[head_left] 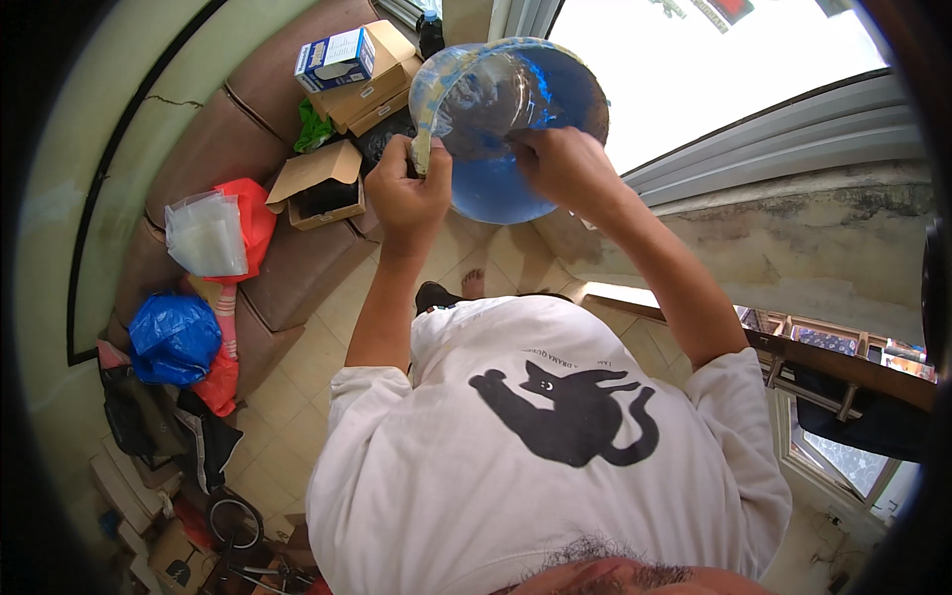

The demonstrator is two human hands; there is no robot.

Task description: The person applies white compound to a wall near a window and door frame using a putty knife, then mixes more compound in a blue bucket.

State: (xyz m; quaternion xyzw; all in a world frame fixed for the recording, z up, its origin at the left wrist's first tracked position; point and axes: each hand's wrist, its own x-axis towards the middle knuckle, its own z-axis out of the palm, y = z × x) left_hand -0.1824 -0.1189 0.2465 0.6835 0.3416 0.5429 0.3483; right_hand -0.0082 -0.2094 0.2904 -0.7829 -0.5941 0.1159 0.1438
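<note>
A round blue bucket (501,203), stained and with a yellowish, worn rim, is held up in front of me, tilted so that its inside shows. My left hand (409,193) grips the rim at its near left side, thumb up against the edge. Inside the opening, my right hand (563,169) has its fingers curled together close to the inner wall. Whatever those fingers hold, if anything, is hidden. Clear, shiny patches like plastic film or wetness show on the inner wall above the hands.
A brown sofa (288,263) on the left carries cardboard boxes (322,183), a blue-and-white box (335,59), a clear plastic packet (205,233) and a blue bag (174,337). A dark bottle (430,35) stands behind. A bright window and its sill (764,149) lie to the right.
</note>
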